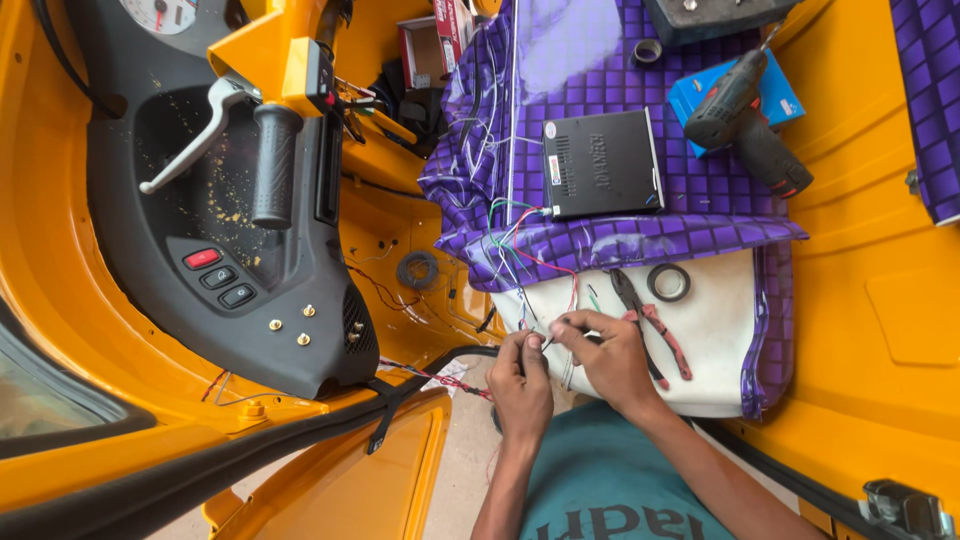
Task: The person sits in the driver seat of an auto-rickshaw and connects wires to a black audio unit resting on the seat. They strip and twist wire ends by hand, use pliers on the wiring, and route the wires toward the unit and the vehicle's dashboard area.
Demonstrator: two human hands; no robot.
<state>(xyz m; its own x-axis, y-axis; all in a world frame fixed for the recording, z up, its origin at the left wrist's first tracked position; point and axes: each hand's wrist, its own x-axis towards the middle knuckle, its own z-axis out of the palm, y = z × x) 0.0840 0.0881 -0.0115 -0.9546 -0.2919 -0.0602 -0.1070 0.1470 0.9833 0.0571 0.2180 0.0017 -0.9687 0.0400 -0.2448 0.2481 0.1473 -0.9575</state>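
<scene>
Both hands, left hand and right hand, are pinching thin wires; wire ends are too small to discern beside pliers.

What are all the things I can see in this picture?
Wires: many, red, green, white and more, running from the black box down to the hands.
Black box: one, black, on the purple seat.
Drill: one, black and red, on a blue box at the top right.
Blue box: one, under the drill.
Pliers: one, red and black handles, on the white seat part by the right hand.
Tape rolls: three, black; on the white part, on the yellow floor, at the seat top.
Handlebar grip: one, black, with a silver lever, upper left.
Buttons: three, one red and two black, on the black panel.
Left hand: one, pinching wire ends.
Right hand: one, pinching the same wire ends.
</scene>
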